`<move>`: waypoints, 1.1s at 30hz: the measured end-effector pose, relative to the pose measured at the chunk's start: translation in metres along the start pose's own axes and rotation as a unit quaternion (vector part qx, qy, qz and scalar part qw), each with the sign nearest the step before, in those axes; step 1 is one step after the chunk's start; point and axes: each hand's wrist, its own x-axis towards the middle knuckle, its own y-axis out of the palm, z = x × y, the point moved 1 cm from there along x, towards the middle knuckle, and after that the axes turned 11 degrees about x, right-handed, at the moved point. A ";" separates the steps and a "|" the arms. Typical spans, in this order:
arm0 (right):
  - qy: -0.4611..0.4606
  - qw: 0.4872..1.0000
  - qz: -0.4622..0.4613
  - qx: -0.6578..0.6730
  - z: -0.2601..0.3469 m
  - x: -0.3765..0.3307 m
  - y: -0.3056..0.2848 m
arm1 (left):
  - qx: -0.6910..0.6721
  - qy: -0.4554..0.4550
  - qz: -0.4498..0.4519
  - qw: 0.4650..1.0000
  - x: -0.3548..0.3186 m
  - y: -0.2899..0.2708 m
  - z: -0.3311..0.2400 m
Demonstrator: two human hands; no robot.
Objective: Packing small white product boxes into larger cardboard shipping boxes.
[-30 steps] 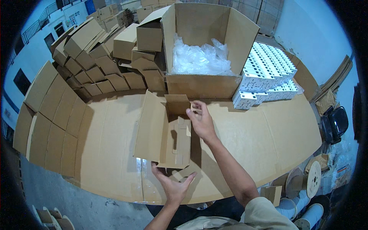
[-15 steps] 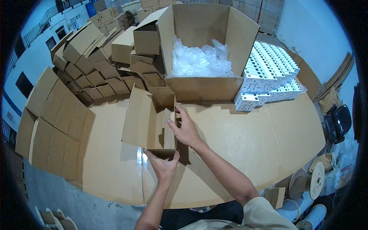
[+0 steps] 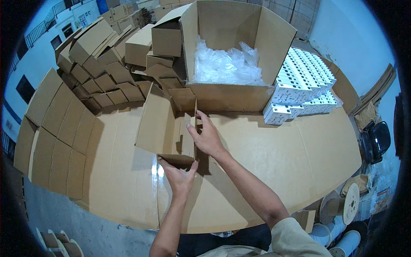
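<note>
A small open cardboard box [image 3: 155, 121] stands in front of me, its long lid flap folded out to the left. At its near end my left hand [image 3: 180, 179] grips the short wall, thumb and fingers spread across the edge. My right hand [image 3: 207, 136] is closed on the right wall, the thumb inside and the fingers outside. A narrow cardboard strip or flap [image 3: 187, 136] shows upright inside the box, by the right thumb. Nothing else can be made out in it. Behind it, a large open carton [image 3: 233, 99] holds crumpled clear plastic bags [image 3: 227, 66].
Stacked white printed packs [image 3: 295, 88] stand right of the large carton. Closed brown boxes [image 3: 60, 147] line the table's left edge, with a pile of small cartons [image 3: 107, 77] behind. Cardboard covers the table [image 3: 274, 171]. Spools [image 3: 349, 203] and a black chair [image 3: 376, 139] are at the right.
The near end of the small box has risen slightly away from me, with my left hand moving along. My right hand keeps its hold on the right wall. The view has shifted a little.
</note>
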 end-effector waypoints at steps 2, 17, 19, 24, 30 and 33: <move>0.023 1.000 0.002 0.008 0.000 -0.001 -0.007 | -0.125 0.026 -0.032 0.991 -0.008 -0.006 -0.011; -0.138 0.981 -0.064 -0.121 0.024 -0.067 -0.168 | 0.096 0.352 0.206 0.908 -0.032 0.041 -0.057; -0.099 0.983 -0.089 -0.129 0.016 -0.073 -0.203 | 0.077 0.347 0.218 0.909 -0.022 0.055 -0.070; -0.062 0.971 -0.149 -0.178 -0.009 -0.080 -0.275 | 0.057 0.340 0.233 0.909 -0.012 0.065 -0.081; -0.068 0.943 -0.181 -0.269 -0.022 -0.061 -0.303 | 0.076 0.323 0.282 0.900 -0.007 0.062 -0.085; -0.040 0.945 -0.145 -0.289 -0.031 -0.051 -0.301 | 0.077 0.331 0.283 0.897 -0.005 0.062 -0.088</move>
